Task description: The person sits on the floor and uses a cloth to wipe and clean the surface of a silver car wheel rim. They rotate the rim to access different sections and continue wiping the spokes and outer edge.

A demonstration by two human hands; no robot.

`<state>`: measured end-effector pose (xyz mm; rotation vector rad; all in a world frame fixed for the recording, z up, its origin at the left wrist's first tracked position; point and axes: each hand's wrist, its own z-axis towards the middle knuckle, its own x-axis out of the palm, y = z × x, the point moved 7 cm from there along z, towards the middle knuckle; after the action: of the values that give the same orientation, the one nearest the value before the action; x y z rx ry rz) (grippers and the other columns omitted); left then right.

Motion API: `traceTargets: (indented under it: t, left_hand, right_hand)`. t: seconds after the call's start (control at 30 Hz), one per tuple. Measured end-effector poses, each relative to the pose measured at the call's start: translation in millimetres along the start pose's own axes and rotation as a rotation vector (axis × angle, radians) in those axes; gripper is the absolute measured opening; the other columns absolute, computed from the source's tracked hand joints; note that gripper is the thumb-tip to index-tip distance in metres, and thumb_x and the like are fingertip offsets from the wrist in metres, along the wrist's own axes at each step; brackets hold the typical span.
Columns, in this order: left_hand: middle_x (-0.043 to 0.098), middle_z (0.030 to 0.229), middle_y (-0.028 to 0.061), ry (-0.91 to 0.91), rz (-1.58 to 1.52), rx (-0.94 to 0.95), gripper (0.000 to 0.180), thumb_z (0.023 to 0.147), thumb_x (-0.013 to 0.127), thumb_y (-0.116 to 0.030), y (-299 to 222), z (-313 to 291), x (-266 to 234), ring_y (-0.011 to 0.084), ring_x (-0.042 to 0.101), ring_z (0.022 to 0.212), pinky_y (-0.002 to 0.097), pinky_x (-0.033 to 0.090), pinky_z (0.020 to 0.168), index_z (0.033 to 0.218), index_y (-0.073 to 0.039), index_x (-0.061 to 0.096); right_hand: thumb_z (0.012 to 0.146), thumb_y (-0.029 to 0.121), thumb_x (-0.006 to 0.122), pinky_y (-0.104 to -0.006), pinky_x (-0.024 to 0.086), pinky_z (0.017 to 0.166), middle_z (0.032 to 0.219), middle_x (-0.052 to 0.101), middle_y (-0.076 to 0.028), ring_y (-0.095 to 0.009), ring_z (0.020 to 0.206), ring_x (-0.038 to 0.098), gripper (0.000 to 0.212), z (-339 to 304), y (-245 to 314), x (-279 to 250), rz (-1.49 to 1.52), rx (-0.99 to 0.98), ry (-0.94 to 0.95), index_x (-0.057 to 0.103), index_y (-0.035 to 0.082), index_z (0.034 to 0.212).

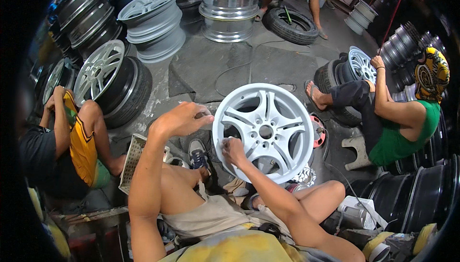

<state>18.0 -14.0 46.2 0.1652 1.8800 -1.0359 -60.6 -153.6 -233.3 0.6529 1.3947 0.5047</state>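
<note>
A pale grey-white alloy wheel rim (300,132) with paired spokes and a ring of lug holes lies face up in front of my knees. My left hand (184,118) is raised just left of its edge, fingers bent and somewhat apart; I see nothing held in it. Against the left side of the rim, my right hand (233,151) presses with its fingers closed together. Whatever may be under those fingertips is hidden. Whitish dust shows on the fingers of both hands.
A perforated pale basket (133,159) stands by my left leg. Beyond the wheel's right edge lies a red round object (318,131). People work on rims at left and right; another sits at the back near a tire (292,26). Stacked rims (230,10) surround the floor.
</note>
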Motion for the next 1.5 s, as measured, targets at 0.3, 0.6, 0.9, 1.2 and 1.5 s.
traceTargets:
  t: [0.3,0.6,0.9,1.2,1.5]
  left_hand:
    - [0.072,0.091,0.0236,-0.075,0.049,-0.170,0.040,0.097,0.061,-0.038,40.4,-26.1,-19.6,0.0418,0.068,0.092,0.0447,0.052,0.081,0.109,-0.002,0.073]
    - [0.071,0.094,0.0241,-0.039,-0.029,-0.168,0.041,0.098,0.059,-0.038,53.2,-33.8,-19.6,0.0407,0.069,0.090,0.0447,0.052,0.083,0.112,-0.001,0.071]
    - [0.071,0.091,0.0244,-0.037,-0.045,-0.069,0.041,0.098,0.060,-0.037,43.5,-23.7,-11.6,0.0422,0.068,0.089,0.0449,0.053,0.081,0.110,0.000,0.072]
    - [0.071,0.094,0.0243,-0.069,-0.036,-0.107,0.040,0.097,0.061,-0.037,43.8,-28.7,-19.7,0.0427,0.067,0.090,0.0454,0.052,0.081,0.108,0.001,0.071]
    - [0.070,0.099,0.0245,-0.041,-0.015,-0.125,0.041,0.097,0.061,-0.036,37.8,-27.1,-16.6,0.0431,0.066,0.096,0.0462,0.052,0.086,0.111,0.002,0.069]
  right_hand:
    - [0.075,0.004,0.059,-0.0548,0.053,0.079,0.089,0.066,-0.030,-0.049,0.087,0.065,0.014,-35.0,29.4,-20.9,-0.053,-0.080,0.222,0.071,0.000,0.078]
    - [0.082,0.014,0.071,-0.0349,0.057,0.076,0.090,0.077,-0.016,-0.023,0.080,0.074,0.025,83.0,-35.8,-46.0,0.485,0.287,-0.161,0.077,0.002,0.103]
    - [0.079,0.012,0.067,-0.0441,0.055,0.070,0.077,0.071,-0.021,-0.037,0.077,0.072,0.014,113.0,6.8,-14.4,0.106,0.231,-0.319,0.073,-0.001,0.079]
    - [0.074,0.009,0.068,-0.0481,0.055,0.078,0.079,0.069,-0.026,-0.043,0.079,0.070,0.009,126.1,4.1,-11.0,-0.099,0.241,-0.224,0.070,0.000,0.074]
    - [0.075,0.009,0.068,-0.0492,0.054,0.076,0.077,0.068,-0.026,-0.043,0.080,0.070,0.012,146.9,-9.3,-33.8,0.051,0.379,-0.358,0.069,-0.003,0.072]
